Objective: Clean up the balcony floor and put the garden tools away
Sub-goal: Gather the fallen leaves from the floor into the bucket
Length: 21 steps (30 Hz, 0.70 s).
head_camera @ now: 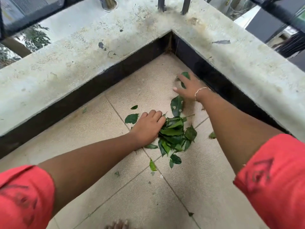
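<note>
A heap of cut green leaves [175, 134] lies on the beige tiled balcony floor [198, 187], near the corner of the grey concrete ledge [82, 52]. The left hand [147, 127] rests palm-down against the heap's 9 o'clock side, fingertips buried; whether it grips is unclear. At 1 o'clock, the right hand [189, 87], fingers spread, covers 1 loose green leaf [186, 75] beside the black skirting [217, 78].
</note>
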Available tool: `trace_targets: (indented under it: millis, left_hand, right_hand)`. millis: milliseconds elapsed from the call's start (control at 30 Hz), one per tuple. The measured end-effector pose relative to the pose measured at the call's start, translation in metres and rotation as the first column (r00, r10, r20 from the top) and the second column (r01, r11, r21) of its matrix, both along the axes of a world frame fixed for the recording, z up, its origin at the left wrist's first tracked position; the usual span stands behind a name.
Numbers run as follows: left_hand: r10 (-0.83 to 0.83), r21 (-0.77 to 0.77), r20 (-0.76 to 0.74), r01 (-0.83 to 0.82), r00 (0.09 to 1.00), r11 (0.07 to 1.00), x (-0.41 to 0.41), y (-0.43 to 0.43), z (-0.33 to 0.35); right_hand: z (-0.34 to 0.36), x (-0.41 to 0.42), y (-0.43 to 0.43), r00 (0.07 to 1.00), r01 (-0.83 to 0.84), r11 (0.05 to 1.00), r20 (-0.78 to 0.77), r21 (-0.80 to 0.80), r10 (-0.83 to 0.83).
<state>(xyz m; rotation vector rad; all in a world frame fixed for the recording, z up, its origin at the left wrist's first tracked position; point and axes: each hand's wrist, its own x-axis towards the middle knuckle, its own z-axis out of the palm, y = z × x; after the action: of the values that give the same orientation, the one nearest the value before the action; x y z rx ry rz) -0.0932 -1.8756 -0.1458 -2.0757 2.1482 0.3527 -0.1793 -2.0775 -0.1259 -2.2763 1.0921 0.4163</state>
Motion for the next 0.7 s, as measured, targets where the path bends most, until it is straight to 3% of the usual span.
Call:
trace_targets:
  millis: [67,167,233,300,400,467,500,533,600,633,667,700]
  left_hand:
    - [0.018,0.012,-0.016,-0.017,1.0,1.0,-0.001,-0.003,0.001]
    - [0.176,0.031,-0.12,-0.174,0.977,0.984,-0.001,-0.008,0.003]
    - [0.283,0.023,-0.213,-0.285,0.935,0.958,-0.002,-0.01,0.002]
    - [0.327,0.002,-0.276,-0.34,0.904,0.94,-0.004,-0.011,-0.001]
    - [0.448,0.014,-0.446,-0.494,0.775,0.869,-0.008,-0.011,-0.001]
    - [0.518,0.106,-0.575,-0.569,0.634,0.815,-0.011,-0.01,0.001]
    - [0.551,0.178,-0.655,-0.603,0.517,0.777,-0.015,-0.009,0.003]
    - [0.584,0.273,-0.738,-0.643,0.337,0.716,-0.02,-0.009,0.004]
    - [0.583,0.548,-0.787,-0.665,-0.203,0.507,-0.035,-0.006,0.019]
    - [0.53,0.678,-0.724,-0.6,-0.442,0.425,-0.041,-0.005,0.028]
    - [0.471,0.763,-0.646,-0.519,-0.6,0.385,-0.044,-0.005,0.031]
    - [0.431,0.806,-0.588,-0.449,-0.685,0.386,-0.044,-0.005,0.035]
  right_hand:
    - [0.0,0.0,0.011,1.0,0.004,0.991,0.011,0.137,-0.005]
    - [0.001,-0.014,0.048,0.989,-0.14,0.972,-0.029,0.189,0.147]
    - [-0.005,-0.034,0.08,0.963,-0.233,0.962,-0.107,0.142,0.249]
    - [-0.016,-0.052,0.123,0.961,-0.228,0.973,-0.168,-0.03,0.22]
    - [-0.032,-0.067,0.177,0.996,-0.007,0.973,0.082,-0.229,0.026]
    - [-0.037,-0.065,0.191,0.928,0.24,0.949,0.334,-0.205,-0.163]
    - [-0.032,-0.06,0.191,0.861,0.374,0.919,0.415,-0.126,-0.293]
    - [-0.023,-0.053,0.188,0.779,0.504,0.862,0.454,-0.045,-0.432]
    - [-0.006,-0.035,0.185,0.647,0.647,0.761,0.492,0.05,-0.582]
    - [0.0,-0.027,0.186,0.628,0.649,0.759,0.529,0.05,-0.571]
    - [0.004,-0.02,0.187,0.619,0.637,0.77,0.566,0.044,-0.544]
    - [0.007,-0.015,0.188,0.62,0.619,0.785,0.59,0.037,-0.517]
